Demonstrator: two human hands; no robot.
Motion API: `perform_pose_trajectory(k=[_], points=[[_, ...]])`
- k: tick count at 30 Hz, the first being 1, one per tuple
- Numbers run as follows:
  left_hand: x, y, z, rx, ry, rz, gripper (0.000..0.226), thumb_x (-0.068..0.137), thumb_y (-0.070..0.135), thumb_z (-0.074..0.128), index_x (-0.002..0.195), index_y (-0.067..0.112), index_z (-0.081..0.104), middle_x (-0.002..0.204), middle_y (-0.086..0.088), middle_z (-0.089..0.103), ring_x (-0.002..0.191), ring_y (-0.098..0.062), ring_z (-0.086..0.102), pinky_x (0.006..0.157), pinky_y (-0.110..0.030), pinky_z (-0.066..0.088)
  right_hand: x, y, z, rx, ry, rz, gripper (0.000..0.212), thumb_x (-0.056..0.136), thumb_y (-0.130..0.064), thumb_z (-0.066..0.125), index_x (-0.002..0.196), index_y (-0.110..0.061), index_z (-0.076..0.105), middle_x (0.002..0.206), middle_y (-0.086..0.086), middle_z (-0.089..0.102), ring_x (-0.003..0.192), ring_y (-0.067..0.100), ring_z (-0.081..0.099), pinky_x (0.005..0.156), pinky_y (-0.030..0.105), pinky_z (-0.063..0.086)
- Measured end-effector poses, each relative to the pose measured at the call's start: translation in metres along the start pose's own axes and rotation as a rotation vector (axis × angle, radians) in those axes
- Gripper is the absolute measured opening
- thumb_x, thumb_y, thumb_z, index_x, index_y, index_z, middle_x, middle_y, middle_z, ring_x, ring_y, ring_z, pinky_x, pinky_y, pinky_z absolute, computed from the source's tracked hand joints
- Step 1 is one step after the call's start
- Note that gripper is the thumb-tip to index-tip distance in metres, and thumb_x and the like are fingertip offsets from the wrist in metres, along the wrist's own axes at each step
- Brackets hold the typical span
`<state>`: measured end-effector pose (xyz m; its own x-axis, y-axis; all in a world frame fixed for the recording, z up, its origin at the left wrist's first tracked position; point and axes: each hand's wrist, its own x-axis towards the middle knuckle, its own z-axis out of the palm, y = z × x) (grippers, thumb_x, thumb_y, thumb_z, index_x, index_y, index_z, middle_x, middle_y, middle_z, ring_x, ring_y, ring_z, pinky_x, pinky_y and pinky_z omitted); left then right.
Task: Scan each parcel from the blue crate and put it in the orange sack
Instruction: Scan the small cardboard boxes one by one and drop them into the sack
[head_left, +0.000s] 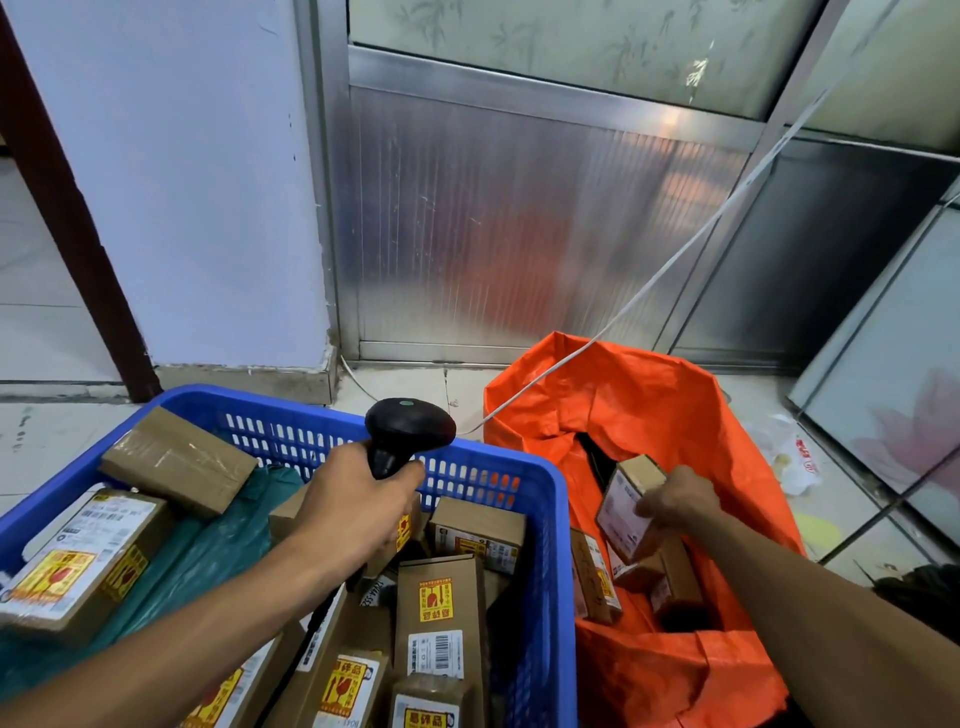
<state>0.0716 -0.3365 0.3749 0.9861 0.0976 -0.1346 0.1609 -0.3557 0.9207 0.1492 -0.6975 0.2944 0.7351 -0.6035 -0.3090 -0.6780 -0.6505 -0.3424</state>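
The left hand (358, 512) has its fingers wrapped tight round the handle of a black plastic scanner gun (408, 431). It holds the gun up over the big blue plastic crate with holes in its walls (558, 519).

The right hand (678, 501) is over the open mouth of the bright orange woven sack (649, 405). Its fingers pinch a small brown cardboard box with a white label (626, 506). The box is tilted and sits just above the other boxes in the sack, not yet let go.

A few small brown boxes (595, 582) already lie at the bottom of the sack, so some of the job looks done. How many are deeper down cannot be seen.

Much more is left, I think. The crate has lots of parcels in it. There is a flat brown box wrapped in clear tape (176, 462) leaning on the far wall, a big box with a yellow and red sticker (83, 558) on the left, a dark green plastic bag parcel (208, 551) in the middle, and a tall narrow box with a yellow sticker and a barcode (439, 613) near the front. More stickered boxes crowd round it.

A white cord (691, 249) runs from the wall down to the sack's rim.

The box in the right hand seems about to drop in. Each parcel in the crate then needs a scan.
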Motion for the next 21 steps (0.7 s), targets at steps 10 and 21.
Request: perform_pose_trajectory(k=[10,21], points=[[0.007,-0.005,0.002,-0.012,-0.007,-0.019,0.02,0.095,0.02,0.067,0.077,0.01,0.063,0.055,-0.001,0.061,0.042,-0.014,0.054,0.049,-0.029,0.048,0.003,0.008,0.032,-0.293,-0.003,-0.063,0.038,0.086,-0.018,0.067,0.121,-0.007,0.058,0.123,0.014,0.063,0.111,0.03,0.064,0.079,0.032,0.05],[0.012,-0.007,0.002,-0.042,-0.026,-0.038,0.02,0.096,0.019,0.065,0.078,0.01,0.062,0.057,-0.004,0.059,0.043,-0.015,0.053,0.048,-0.029,0.046,0.011,0.02,0.073,-0.204,0.014,-0.06,0.047,0.078,-0.029,0.073,0.119,-0.009,0.061,0.114,0.016,0.066,0.104,0.036,0.065,0.089,0.04,0.056]])
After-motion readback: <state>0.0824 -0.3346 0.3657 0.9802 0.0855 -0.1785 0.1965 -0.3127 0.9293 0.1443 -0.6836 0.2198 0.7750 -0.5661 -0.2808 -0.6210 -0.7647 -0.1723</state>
